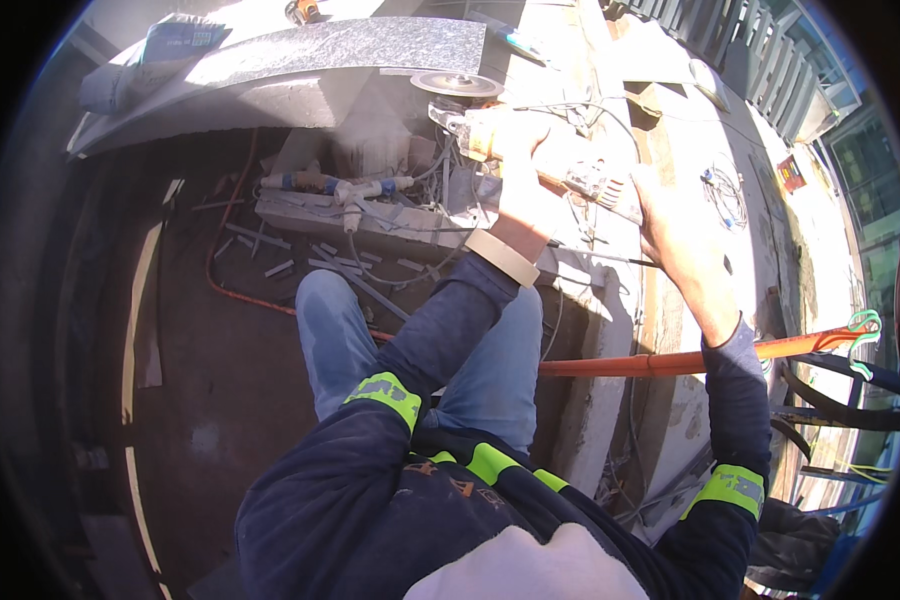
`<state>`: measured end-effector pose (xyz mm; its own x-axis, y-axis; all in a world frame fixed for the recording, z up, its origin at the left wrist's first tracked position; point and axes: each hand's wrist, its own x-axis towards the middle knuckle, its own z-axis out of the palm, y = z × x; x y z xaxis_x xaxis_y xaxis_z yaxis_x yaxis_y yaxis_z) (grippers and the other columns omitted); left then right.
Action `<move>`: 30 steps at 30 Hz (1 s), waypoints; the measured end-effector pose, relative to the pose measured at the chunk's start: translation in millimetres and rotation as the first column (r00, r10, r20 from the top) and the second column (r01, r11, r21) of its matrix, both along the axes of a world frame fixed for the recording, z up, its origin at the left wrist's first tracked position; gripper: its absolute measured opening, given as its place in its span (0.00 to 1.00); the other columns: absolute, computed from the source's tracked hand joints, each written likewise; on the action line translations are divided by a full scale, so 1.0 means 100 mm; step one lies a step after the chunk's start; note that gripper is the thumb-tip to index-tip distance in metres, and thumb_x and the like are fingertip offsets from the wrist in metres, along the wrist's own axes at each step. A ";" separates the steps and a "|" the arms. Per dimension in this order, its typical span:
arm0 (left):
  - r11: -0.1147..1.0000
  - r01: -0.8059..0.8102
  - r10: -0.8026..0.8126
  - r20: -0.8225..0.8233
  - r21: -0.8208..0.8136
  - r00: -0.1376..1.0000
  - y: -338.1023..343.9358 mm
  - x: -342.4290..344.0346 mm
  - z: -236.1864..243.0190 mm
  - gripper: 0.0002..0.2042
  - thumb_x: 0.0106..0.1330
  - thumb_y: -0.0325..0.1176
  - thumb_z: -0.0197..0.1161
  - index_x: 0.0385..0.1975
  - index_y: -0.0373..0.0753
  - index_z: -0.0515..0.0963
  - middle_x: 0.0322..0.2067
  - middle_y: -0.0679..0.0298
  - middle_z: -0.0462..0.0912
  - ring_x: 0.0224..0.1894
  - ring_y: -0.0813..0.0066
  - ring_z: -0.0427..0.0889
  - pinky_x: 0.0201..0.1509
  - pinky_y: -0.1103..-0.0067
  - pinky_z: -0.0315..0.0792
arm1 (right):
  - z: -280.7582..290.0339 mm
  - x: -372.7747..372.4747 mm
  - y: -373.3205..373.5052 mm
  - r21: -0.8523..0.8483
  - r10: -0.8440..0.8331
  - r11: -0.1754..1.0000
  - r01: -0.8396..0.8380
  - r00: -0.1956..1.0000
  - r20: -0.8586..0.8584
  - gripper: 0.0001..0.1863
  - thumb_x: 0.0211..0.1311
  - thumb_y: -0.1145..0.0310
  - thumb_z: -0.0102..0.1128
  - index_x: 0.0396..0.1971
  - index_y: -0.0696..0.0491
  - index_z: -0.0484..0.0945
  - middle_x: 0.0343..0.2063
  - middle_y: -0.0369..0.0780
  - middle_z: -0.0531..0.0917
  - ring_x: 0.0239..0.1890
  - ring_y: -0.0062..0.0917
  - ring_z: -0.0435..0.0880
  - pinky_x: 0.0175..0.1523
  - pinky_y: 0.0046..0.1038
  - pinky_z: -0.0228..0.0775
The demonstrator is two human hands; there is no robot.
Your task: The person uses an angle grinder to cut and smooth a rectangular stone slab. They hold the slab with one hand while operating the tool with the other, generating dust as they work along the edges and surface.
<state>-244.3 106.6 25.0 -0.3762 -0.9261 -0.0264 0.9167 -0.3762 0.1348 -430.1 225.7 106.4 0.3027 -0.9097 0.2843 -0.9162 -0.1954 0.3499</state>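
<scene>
An angle grinder (590, 175) is held in both of my hands, its body stretching left to right. My left hand (527, 190) wraps the grinder near its head; strong sunlight washes out the fingers. My right hand (675, 225) closes around the rear end, by the cord. The grinder's disc (458, 84) lies flat at the right end of a speckled grey stone slab (370, 50), close to its edge. From this angle I cannot tell whether disc and slab touch. Pale dust hangs below the slab's edge.
White plug connectors (355, 195) and tangled cables sit on a ledge below the slab. An orange hose (650, 365) crosses under my right forearm. Cut offcuts (280, 268) litter the floor. A bag (175, 55) rests on the slab's left; a coiled cable (725, 195) lies at right.
</scene>
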 end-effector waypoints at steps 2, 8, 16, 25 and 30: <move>1.000 0.011 -0.011 0.018 0.008 1.000 0.01 -0.01 0.04 0.07 0.74 0.34 0.63 0.48 0.46 0.78 0.46 0.62 0.86 0.52 0.64 0.88 0.60 0.59 0.84 | -0.01 -0.03 0.00 -0.001 0.002 1.000 -0.002 1.000 0.008 0.26 0.64 0.77 0.63 0.63 0.52 0.78 0.31 0.48 0.85 0.33 0.44 0.87 0.40 0.43 0.79; 1.000 -0.004 0.003 0.050 0.026 0.999 0.06 0.00 0.10 0.07 0.75 0.34 0.63 0.49 0.45 0.78 0.47 0.62 0.87 0.51 0.64 0.88 0.61 0.60 0.84 | -0.04 -0.06 0.00 0.010 -0.021 1.000 0.021 1.000 0.006 0.25 0.65 0.76 0.62 0.63 0.52 0.78 0.32 0.48 0.86 0.33 0.45 0.88 0.41 0.43 0.79; 0.999 -0.025 0.024 -0.050 -0.020 0.998 0.08 0.14 0.13 0.05 0.75 0.33 0.64 0.46 0.47 0.78 0.45 0.65 0.85 0.50 0.65 0.88 0.59 0.62 0.85 | -0.03 0.05 -0.01 -0.039 0.051 0.998 -0.049 0.998 0.038 0.31 0.58 0.74 0.71 0.65 0.48 0.81 0.31 0.44 0.86 0.32 0.38 0.87 0.40 0.40 0.78; 0.986 -0.148 0.151 0.033 -0.081 0.988 -0.15 0.31 -0.02 0.08 0.74 0.35 0.67 0.47 0.44 0.78 0.44 0.61 0.84 0.48 0.65 0.87 0.57 0.59 0.85 | -0.03 0.36 -0.23 -0.054 0.012 0.998 -0.014 0.999 -0.052 0.35 0.54 0.73 0.75 0.66 0.49 0.80 0.33 0.41 0.86 0.34 0.37 0.85 0.44 0.40 0.79; 0.996 -0.088 0.089 0.018 -0.034 0.996 -0.27 0.41 -0.03 0.12 0.72 0.38 0.70 0.48 0.42 0.78 0.45 0.58 0.84 0.49 0.61 0.86 0.57 0.58 0.84 | -0.09 0.32 -0.35 -0.146 0.222 0.966 -0.213 0.974 0.048 0.31 0.58 0.72 0.72 0.65 0.49 0.79 0.32 0.45 0.86 0.32 0.40 0.87 0.41 0.40 0.78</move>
<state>-203.2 79.2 22.5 -0.2925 -0.9563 -0.0017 0.9433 -0.2888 0.1639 -397.8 191.1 97.7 0.4663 -0.7743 0.4278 -0.8780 -0.3461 0.3306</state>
